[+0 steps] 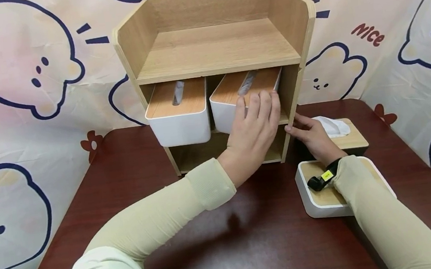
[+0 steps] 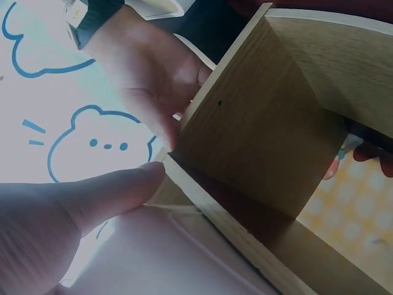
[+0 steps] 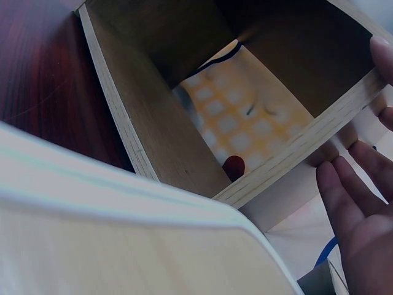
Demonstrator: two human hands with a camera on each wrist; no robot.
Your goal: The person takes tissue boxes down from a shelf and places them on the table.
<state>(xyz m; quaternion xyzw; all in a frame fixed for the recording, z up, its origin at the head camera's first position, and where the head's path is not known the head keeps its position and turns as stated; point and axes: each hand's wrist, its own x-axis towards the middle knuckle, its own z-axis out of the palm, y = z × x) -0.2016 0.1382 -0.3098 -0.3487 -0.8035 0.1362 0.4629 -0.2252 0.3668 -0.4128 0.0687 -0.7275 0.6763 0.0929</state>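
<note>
A wooden shelf unit stands on the table with two white tissue boxes on its middle level. The left tissue box sticks out at the front; the right tissue box sits askew, its wood lid facing up. My left hand presses on the right box's front, fingertips at the lid's front edge. In the left wrist view, my left thumb lies along its white face. My right hand rests against the unit's right side panel, thumb by the front edge and fingers fairly straight on the outer face.
Right of the unit stands a dark tissue box with a wooden top and a white tissue. In front of it lies a white-rimmed box with a wooden lid, beneath my right wrist. A cartoon-printed cloth hangs behind the table.
</note>
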